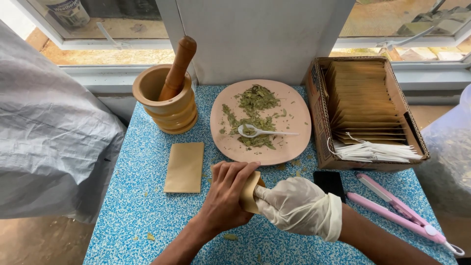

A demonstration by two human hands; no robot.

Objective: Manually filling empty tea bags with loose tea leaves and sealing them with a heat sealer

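Both forearms come in from the near edge and meet over the blue speckled table (132, 206). The bare left hand (226, 196) curls around a small tan paper pouch (249, 192), fingers wrapped over its top and thumb beneath, holding it upright. The white-gloved right hand (294, 205) points inward, its fingers pushed into the pouch's open mouth. Just left of the left hand lies a flat tan pouch (184, 167). Right of the gloved hand rest a black phone (329, 183) and a pink sealer (400, 212). Beyond the hands sits a pink plate (289, 142) of dried leaves (255, 100) with a white spoon (262, 131); farther left a wooden mortar (169, 105) and pestle (179, 66), farther right a cardboard box (321, 118) of pouches.
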